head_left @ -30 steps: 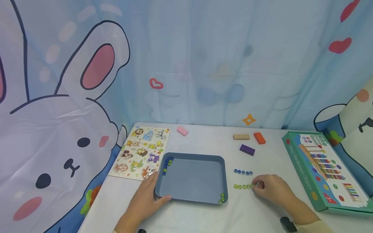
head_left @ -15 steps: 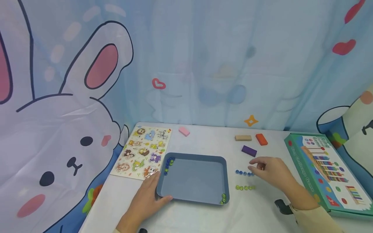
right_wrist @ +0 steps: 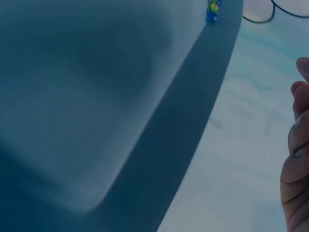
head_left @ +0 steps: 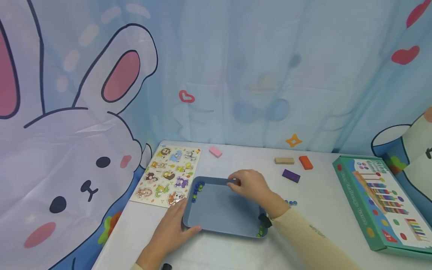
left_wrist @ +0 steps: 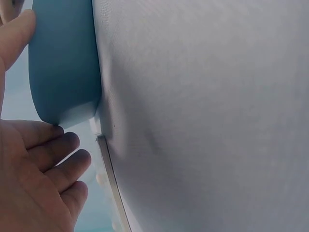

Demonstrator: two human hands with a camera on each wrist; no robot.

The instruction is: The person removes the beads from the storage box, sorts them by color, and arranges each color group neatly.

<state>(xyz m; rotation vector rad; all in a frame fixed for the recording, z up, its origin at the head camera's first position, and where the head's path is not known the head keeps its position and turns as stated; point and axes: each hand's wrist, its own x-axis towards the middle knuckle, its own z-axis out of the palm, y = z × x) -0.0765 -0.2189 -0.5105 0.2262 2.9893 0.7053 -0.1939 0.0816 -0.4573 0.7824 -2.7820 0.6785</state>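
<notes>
My left hand (head_left: 171, 229) rests at the near left corner of a blue-grey tray (head_left: 221, 231), thumb along its front side. In the left wrist view its relaxed fingers (left_wrist: 53, 152) touch the tray's outer corner. Over the tray's far side hovers my right hand (head_left: 253, 185), fingers bent, thumb apart from the index finger, nothing visible between them. A short line of blue and yellow-green beads (head_left: 195, 192) lies along the tray's left wall. A few green beads (head_left: 260, 231) sit in its near right corner, and three blue beads (head_left: 291, 203) show on the cloth beyond my forearm.
An animal puzzle board (head_left: 167, 175) lies left of the tray. Behind are a pink block (head_left: 215, 152), a wooden block (head_left: 284, 161), an orange block (head_left: 306, 162) and a purple block (head_left: 291, 176). A green game box (head_left: 386, 204) stands at the right.
My right hand has left the green bead row, passed over the blue beads and swung left above the tray. Its forearm now covers the green row. The left hand stays at the tray.
</notes>
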